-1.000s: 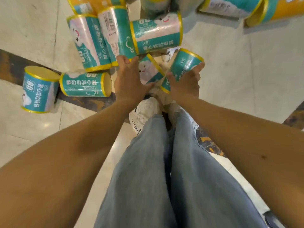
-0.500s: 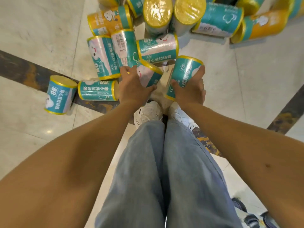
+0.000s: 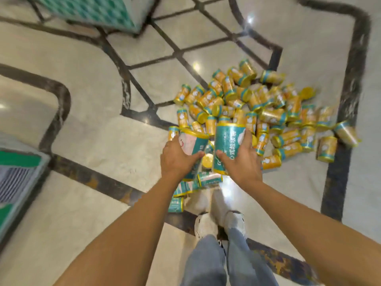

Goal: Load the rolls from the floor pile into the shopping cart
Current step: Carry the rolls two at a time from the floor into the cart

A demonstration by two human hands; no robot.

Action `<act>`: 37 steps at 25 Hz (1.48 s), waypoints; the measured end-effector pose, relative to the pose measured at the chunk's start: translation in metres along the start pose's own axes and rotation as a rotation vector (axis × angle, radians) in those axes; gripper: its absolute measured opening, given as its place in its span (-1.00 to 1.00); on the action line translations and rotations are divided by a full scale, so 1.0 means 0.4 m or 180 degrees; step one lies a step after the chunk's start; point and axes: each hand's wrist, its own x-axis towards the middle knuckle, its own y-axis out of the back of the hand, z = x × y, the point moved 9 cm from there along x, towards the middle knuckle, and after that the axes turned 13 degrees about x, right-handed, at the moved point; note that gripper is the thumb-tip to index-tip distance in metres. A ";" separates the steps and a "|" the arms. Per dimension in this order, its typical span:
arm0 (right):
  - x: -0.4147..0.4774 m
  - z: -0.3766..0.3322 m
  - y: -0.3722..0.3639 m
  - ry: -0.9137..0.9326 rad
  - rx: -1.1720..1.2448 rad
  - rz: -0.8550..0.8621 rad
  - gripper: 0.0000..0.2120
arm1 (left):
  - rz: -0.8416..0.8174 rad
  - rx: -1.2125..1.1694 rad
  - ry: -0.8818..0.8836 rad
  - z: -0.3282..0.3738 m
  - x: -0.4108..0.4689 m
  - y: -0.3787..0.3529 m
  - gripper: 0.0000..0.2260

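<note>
My left hand (image 3: 177,159) grips a teal and pink roll (image 3: 193,144), held off the floor. My right hand (image 3: 242,162) grips a second teal roll (image 3: 227,144) upright beside it. Behind them a large pile of orange and teal rolls (image 3: 268,112) lies scattered on the marble floor. A few teal rolls (image 3: 209,178) lie just in front of my white shoes. A grey and green framed object with a grille, perhaps the shopping cart (image 3: 18,172), shows at the left edge.
A teal-patterned box on a dark frame (image 3: 90,11) stands at the top left. The pale marble floor (image 3: 103,145) has dark inlaid bands. My legs and shoes (image 3: 218,221) are at the bottom centre.
I have risen from the floor, so the view now takes in the whole pile. Both hands have lifted their rolls clear of the floor.
</note>
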 end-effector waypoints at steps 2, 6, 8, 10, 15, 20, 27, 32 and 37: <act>-0.019 -0.134 0.109 0.0261 0.0118 0.0185 -0.07 | 0.0259 -0.0119 0.0001 0.072 -0.032 0.153 -0.36; -0.090 -0.380 0.358 0.0664 0.0335 0.0573 -0.09 | 0.0710 -0.0338 -0.0079 0.236 -0.124 0.447 -0.38; -0.127 -0.463 0.479 0.0906 0.0395 0.0747 -0.10 | 0.0885 -0.0474 -0.0228 0.328 -0.166 0.549 -0.39; -0.157 -0.516 0.576 0.1081 0.0356 0.0881 -0.11 | 0.0994 -0.0572 -0.0379 0.408 -0.199 0.615 -0.41; -0.272 -0.544 0.823 0.1202 0.0423 0.1457 -0.10 | 0.1066 -0.0955 -0.0943 0.635 -0.323 0.706 -0.44; -0.437 -0.448 0.987 0.0794 0.0436 0.2105 -0.08 | 0.0628 -0.1327 -0.1340 0.770 -0.444 0.680 -0.49; -0.858 -0.225 1.091 -0.0192 0.0708 0.3401 -0.09 | -0.0323 -0.1104 -0.2766 0.961 -0.786 0.559 -0.54; -1.228 -0.055 1.086 -0.0855 0.0773 0.4139 -0.08 | -0.1071 -0.0693 -0.3650 1.005 -1.153 0.420 -0.56; -1.601 0.083 1.068 -0.1340 0.0896 0.4812 -0.10 | -0.1734 -0.0647 -0.4416 0.983 -1.550 0.302 -0.65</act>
